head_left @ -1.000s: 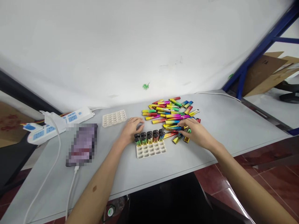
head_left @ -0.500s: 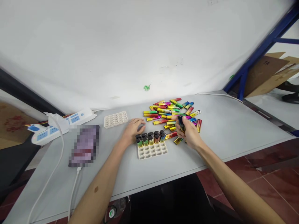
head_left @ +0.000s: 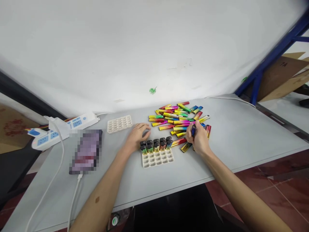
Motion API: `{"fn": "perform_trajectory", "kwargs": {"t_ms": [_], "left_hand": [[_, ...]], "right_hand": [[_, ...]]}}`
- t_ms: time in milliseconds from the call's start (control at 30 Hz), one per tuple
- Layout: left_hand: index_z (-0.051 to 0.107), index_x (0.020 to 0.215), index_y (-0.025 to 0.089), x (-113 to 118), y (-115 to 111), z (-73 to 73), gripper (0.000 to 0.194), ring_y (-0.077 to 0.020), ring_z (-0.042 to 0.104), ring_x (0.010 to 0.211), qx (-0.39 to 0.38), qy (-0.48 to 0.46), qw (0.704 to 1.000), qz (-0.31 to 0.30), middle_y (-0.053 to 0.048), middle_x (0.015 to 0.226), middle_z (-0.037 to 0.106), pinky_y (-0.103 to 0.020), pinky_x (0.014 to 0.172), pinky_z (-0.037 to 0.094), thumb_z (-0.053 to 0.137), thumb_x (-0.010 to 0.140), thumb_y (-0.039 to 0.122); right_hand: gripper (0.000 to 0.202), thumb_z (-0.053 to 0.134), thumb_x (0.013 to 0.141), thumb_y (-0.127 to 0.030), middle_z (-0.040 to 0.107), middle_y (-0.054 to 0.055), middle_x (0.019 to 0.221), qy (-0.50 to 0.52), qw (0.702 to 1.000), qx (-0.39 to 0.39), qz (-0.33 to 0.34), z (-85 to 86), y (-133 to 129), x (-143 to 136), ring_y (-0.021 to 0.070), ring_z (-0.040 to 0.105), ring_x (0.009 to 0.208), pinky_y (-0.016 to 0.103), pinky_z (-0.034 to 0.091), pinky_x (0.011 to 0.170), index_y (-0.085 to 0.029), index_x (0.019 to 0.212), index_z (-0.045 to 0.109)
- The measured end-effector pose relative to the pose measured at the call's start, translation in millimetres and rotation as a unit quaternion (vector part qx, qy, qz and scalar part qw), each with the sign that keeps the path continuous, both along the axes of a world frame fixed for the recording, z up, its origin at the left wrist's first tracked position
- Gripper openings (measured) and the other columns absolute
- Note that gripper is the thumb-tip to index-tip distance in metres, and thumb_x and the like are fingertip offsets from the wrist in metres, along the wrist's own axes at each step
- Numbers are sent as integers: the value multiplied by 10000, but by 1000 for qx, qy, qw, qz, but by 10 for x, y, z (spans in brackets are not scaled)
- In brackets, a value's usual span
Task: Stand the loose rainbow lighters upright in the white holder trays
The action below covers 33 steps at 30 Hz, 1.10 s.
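A cream tray with rows of oval holes lies on the table. Its far rows hold several black-topped lighters standing upright in coloured, shiny bodies; the near holes show bare. My left hand rests just behind the tray's left corner, fingers loosely bent and apart, holding nothing. At the near right of a heap of shiny metallic sleeves, my right hand is closed around a dark blue lighter, whose top end shows between thumb and fingers. The rest of it is hidden in the palm.
A second cream tray lies further back on the left. Beyond it on that side are a white power strip with plugs and cables, and a phone on a charging cord. A white wall bounds the table's back.
My right hand has turned with the lighter, so its top end shows more toward me. My left hand has stayed in place. The view has shifted slightly.
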State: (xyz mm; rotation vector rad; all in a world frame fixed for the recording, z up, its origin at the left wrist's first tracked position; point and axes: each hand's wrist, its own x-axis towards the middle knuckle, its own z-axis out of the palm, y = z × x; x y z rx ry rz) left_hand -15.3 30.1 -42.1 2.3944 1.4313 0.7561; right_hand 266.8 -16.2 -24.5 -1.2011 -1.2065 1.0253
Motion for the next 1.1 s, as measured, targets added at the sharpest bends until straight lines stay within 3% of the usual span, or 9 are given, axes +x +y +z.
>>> {"fn": "perform_trajectory", "kwargs": {"t_ms": [267,433,533,667,767,933,1100], "left_hand": [[655,996,228,3,7,-2,163,-250,582,1139,-1,10,1000,1,-65,1208,664,-442,1016,463,534,892,262],[652,995,234,2,2,5,153,-244,582,1134,-3,6,1000,-4,-56,1207,663,-437,1018,461,540,896,264],[653,996,222,0,3,0,155,-247,580,1132,-2,7,1000,-4,-64,1208,662,-436,1017,460,542,894,258],[653,1001,222,5,-9,11,159,-247,571,1147,-7,6,1000,2,-60,1217,661,-433,1023,454,539,897,258],[654,1002,219,9,-15,22,162,-243,571,1144,-8,6,1000,3,-59,1214,661,-427,1023,454,535,900,260],[656,1000,212,4,3,9,157,-246,573,1147,-10,14,1000,2,-65,1219,660,-423,1027,450,547,894,251],[655,1008,211,3,4,-2,162,-244,568,1148,-7,8,1000,1,-66,1220,657,-424,1029,449,544,897,251]], "right_hand": [[548,382,902,-660,347,-26,418,48,999,-17,-5,4,0,14,115,301,366,261,246,364,-236,565,463],[476,461,878,-638,477,5,579,152,986,-41,48,117,-30,-34,131,414,471,246,330,384,-219,663,531],[506,416,882,-689,479,-2,595,166,981,-50,83,150,-54,-62,133,424,456,259,382,388,-229,693,509],[560,382,880,-730,316,-60,475,167,981,-60,79,95,-60,-65,91,263,377,220,293,354,-226,642,442],[548,404,902,-647,253,-71,441,174,980,-65,71,32,-41,-51,69,170,375,200,177,357,-215,565,402],[495,385,906,-514,265,-53,427,187,978,-68,64,2,-15,-40,72,172,376,216,141,376,-213,513,399],[547,383,908,-584,251,-60,422,192,977,-81,53,44,-28,-56,65,156,375,214,126,383,-209,510,404]]}}
